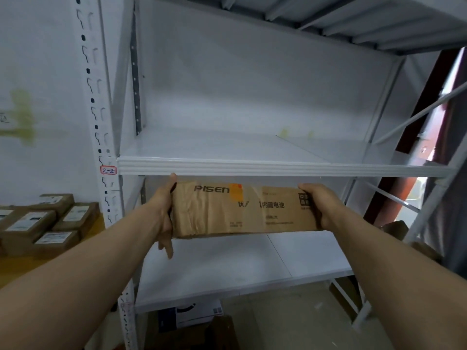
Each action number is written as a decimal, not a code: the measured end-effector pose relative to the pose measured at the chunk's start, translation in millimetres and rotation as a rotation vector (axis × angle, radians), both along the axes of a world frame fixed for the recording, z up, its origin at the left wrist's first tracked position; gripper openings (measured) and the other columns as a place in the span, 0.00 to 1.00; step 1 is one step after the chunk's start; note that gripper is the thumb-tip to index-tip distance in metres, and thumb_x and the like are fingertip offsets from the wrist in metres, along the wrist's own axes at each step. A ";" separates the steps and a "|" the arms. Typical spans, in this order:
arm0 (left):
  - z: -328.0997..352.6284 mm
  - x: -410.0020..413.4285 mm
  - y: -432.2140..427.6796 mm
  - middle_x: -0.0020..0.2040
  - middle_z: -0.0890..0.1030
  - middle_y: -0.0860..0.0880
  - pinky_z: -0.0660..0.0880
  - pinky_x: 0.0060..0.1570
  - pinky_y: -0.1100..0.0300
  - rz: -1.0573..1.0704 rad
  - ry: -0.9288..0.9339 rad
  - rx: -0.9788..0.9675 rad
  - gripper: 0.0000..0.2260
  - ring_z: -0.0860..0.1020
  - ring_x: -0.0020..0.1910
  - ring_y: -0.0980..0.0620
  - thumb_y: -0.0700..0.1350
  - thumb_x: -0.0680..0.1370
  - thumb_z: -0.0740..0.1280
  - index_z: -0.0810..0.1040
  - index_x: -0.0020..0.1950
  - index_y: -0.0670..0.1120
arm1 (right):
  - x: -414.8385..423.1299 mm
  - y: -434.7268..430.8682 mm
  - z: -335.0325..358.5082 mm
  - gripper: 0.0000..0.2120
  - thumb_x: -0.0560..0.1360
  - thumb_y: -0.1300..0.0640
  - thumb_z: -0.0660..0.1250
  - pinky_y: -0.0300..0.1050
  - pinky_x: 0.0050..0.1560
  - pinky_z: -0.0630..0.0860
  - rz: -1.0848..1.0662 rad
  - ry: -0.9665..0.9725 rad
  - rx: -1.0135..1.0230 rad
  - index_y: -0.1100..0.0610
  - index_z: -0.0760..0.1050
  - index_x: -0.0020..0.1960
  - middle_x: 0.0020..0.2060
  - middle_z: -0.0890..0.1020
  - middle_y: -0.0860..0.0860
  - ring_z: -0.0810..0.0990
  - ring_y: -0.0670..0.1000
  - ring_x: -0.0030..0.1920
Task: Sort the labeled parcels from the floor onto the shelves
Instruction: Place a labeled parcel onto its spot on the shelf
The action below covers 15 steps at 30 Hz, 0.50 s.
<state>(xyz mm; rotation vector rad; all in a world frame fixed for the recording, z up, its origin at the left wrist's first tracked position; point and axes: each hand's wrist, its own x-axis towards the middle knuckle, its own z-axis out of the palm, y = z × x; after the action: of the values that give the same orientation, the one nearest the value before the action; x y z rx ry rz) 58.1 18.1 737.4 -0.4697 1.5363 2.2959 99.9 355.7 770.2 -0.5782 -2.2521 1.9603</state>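
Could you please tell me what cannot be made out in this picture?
Head view:
- Print on the parcel: partly covered by orange tape and creases.
- Its shipping label: none on the face shown; other faces turned away.
- Labels on the stacked boxes: too small, blurred.
- Under the lowest shelf, a box: cut off by it.

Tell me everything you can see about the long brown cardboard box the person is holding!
The long brown cardboard box looks crinkled and creased. Its front shows "PISEN" in dark letters, some Chinese writing and an orange sticker. It lies level and sideways, held up in the air just below the front edge of the white metal shelf. The left hand presses against its left end, thumb at the top corner, and the right hand grips its right end. Nothing else seems to touch it.
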 end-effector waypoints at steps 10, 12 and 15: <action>35.9 16.1 -21.1 0.53 0.84 0.37 0.83 0.43 0.44 -0.235 0.286 -0.014 0.22 0.85 0.44 0.40 0.37 0.70 0.71 0.78 0.63 0.36 | 12.8 6.1 -7.9 0.12 0.77 0.43 0.64 0.51 0.51 0.76 0.071 -0.033 0.007 0.52 0.76 0.50 0.50 0.80 0.57 0.79 0.57 0.49; 42.7 15.5 -27.2 0.49 0.85 0.37 0.83 0.37 0.46 -0.330 0.364 -0.050 0.37 0.86 0.42 0.39 0.34 0.57 0.79 0.75 0.66 0.36 | 8.3 2.9 -6.5 0.20 0.76 0.36 0.66 0.58 0.63 0.73 0.075 -0.018 0.135 0.50 0.76 0.59 0.61 0.78 0.55 0.77 0.58 0.60; 52.7 10.1 -33.8 0.50 0.85 0.36 0.82 0.36 0.48 -0.482 0.449 -0.147 0.53 0.85 0.43 0.38 0.35 0.45 0.84 0.71 0.69 0.41 | 3.3 -5.6 5.9 0.38 0.71 0.32 0.70 0.57 0.70 0.64 0.066 0.118 0.311 0.45 0.63 0.75 0.76 0.64 0.53 0.65 0.59 0.74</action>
<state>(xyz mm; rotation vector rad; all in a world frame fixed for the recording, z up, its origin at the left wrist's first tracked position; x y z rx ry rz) 68.2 -15.7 790.1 0.3808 1.7825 1.9905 103.2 350.0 776.1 -0.3465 -2.4579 1.5739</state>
